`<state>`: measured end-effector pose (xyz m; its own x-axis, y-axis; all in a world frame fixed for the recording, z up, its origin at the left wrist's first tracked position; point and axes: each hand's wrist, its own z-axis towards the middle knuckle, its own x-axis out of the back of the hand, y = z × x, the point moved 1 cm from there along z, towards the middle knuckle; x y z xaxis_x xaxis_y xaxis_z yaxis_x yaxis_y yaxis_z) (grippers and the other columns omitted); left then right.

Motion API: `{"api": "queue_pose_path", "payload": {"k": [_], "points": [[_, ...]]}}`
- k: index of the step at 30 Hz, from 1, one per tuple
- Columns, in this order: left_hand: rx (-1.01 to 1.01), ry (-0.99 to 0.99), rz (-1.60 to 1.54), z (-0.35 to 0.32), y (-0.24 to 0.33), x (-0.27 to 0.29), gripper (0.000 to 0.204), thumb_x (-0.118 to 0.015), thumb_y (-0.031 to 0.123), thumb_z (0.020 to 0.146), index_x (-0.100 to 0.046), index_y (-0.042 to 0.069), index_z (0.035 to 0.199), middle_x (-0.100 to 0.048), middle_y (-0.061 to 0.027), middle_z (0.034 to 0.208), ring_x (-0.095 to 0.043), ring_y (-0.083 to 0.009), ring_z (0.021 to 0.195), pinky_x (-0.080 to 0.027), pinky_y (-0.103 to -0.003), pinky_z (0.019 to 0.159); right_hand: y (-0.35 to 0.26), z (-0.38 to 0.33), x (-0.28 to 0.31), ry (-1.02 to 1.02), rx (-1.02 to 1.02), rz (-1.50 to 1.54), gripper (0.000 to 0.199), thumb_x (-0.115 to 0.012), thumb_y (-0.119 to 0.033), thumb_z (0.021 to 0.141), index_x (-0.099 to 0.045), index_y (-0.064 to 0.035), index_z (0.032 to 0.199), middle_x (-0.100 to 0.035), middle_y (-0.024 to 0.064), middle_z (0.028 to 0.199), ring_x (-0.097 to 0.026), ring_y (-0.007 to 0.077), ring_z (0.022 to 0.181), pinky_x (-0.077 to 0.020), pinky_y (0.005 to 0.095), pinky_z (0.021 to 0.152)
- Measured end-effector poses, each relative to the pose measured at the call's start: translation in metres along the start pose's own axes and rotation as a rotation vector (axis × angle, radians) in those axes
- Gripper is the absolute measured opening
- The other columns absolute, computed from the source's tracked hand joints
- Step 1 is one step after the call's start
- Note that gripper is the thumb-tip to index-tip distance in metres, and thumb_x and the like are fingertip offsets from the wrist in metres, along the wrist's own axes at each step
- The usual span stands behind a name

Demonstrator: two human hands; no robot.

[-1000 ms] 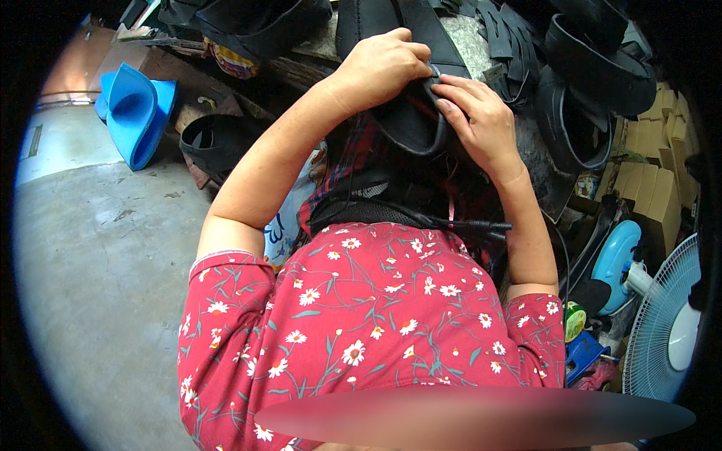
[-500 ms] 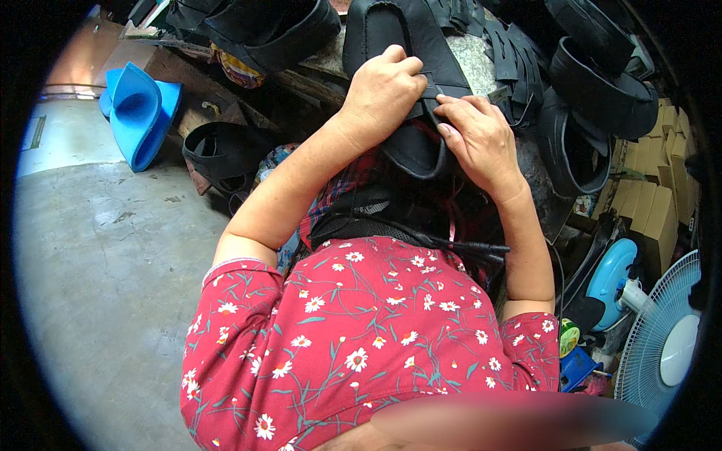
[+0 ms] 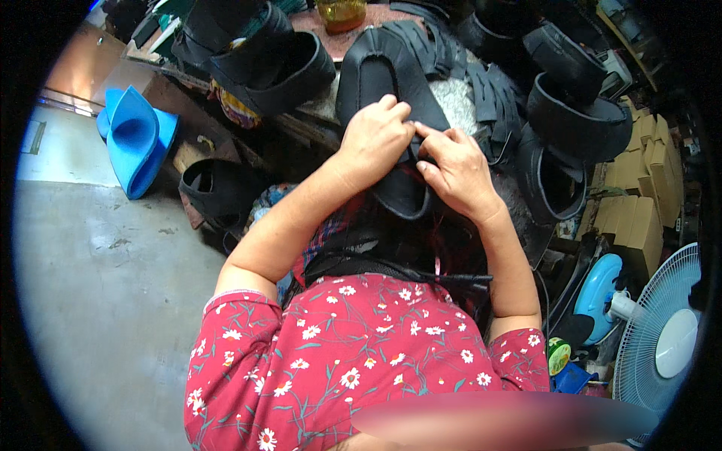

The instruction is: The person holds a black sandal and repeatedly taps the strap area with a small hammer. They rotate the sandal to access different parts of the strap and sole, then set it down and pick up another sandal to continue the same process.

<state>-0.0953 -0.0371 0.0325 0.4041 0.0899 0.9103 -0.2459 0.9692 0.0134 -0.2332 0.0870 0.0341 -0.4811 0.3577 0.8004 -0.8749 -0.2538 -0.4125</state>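
A black shoe upper (image 3: 412, 84), with a stitched seam along its far part and a rounded near end, lies in front of me. My left hand (image 3: 378, 139) is curled over its middle, fingers bent and pressed to the material. From the right, my right hand (image 3: 456, 164) meets it, index finger stretched toward the left fingertips and thumb tucked below. Both hands appear to pinch the upper around its crossing strap. The fingers cover most of that strap, so its exact hold is hidden.
Black strips (image 3: 492, 105) cut into slits lie to the right of the upper. Stacked black shoe parts (image 3: 575, 109) stand beyond them, others (image 3: 282, 79) at far left. A blue foam piece (image 3: 139, 143), cardboard boxes (image 3: 635, 225) and a fan (image 3: 665, 323) surround the bench.
My right hand has moved in against my left fingertips, hiding more of the strap. The whole view has shifted, bringing a jar of yellow liquid in at the top.
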Motion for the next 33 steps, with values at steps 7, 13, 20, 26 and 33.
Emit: {"api": "queue_pose_path", "payload": {"k": [7, 13, 20, 26, 33], "points": [[-0.035, -0.021, -0.024, 0.006, 0.006, 0.001, 0.009, -0.063, 0.016, 0.073, -0.067, 0.008, 0.075, -0.058, -0.003, 0.085, -0.055, -0.0222, 0.088, -0.047, -0.034, 0.073, 0.004, 0.008, 0.008, -0.082, -0.17, 0.085, 0.031, -0.064, -0.03, 0.083, -0.06, -0.0043, 0.099, -0.063, 0.0137, 0.09, -0.058, 0.0331, 0.086, -0.0482, 0.043, 0.08], [-0.056, -0.02, -0.013, 0.008, 0.013, 0.001, 0.009, -0.06, 0.015, 0.076, -0.067, 0.009, 0.077, -0.058, -0.0047, 0.086, -0.055, -0.0235, 0.09, -0.046, -0.035, 0.076, 0.025, 0.014, 0.018, -0.215, -0.301, 0.363, 0.028, -0.066, -0.029, 0.089, -0.061, -0.0032, 0.099, -0.067, 0.0135, 0.087, -0.065, 0.0245, 0.08, -0.0501, 0.0364, 0.073], [-0.06, -0.053, -0.013, 0.01, 0.013, 0.001, 0.008, -0.06, 0.014, 0.074, -0.066, 0.009, 0.072, -0.057, -0.005, 0.085, -0.055, -0.024, 0.09, -0.045, -0.036, 0.075, 0.039, 0.019, 0.027, -0.168, -0.424, 0.545, 0.011, -0.058, -0.006, 0.095, -0.058, 0.0018, 0.103, -0.063, 0.004, 0.094, -0.061, 0.0108, 0.093, -0.0489, 0.0261, 0.084], [-0.042, -0.067, -0.015, 0.007, 0.013, 0.003, 0.011, -0.059, 0.014, 0.076, -0.069, 0.009, 0.074, -0.059, -0.0044, 0.088, -0.055, -0.0224, 0.093, -0.045, -0.035, 0.077, 0.025, 0.055, 0.03, 0.01, -0.43, 0.318, 0.013, -0.063, -0.01, 0.093, -0.062, 0.0013, 0.098, -0.066, 0.0042, 0.083, -0.059, 0.0083, 0.079, -0.0485, 0.0254, 0.072], [-0.019, -0.096, 0.023, 0.009, 0.01, 0.001, 0.012, -0.059, 0.014, 0.076, -0.069, 0.009, 0.074, -0.061, -0.0058, 0.089, -0.057, -0.0238, 0.094, -0.047, -0.037, 0.076, 0.006, 0.052, 0.029, 0.085, -0.288, 0.153, 0.016, -0.065, -0.014, 0.09, -0.063, -0.0007, 0.099, -0.067, 0.0093, 0.083, -0.062, 0.013, 0.076, -0.0495, 0.028, 0.07]]}}
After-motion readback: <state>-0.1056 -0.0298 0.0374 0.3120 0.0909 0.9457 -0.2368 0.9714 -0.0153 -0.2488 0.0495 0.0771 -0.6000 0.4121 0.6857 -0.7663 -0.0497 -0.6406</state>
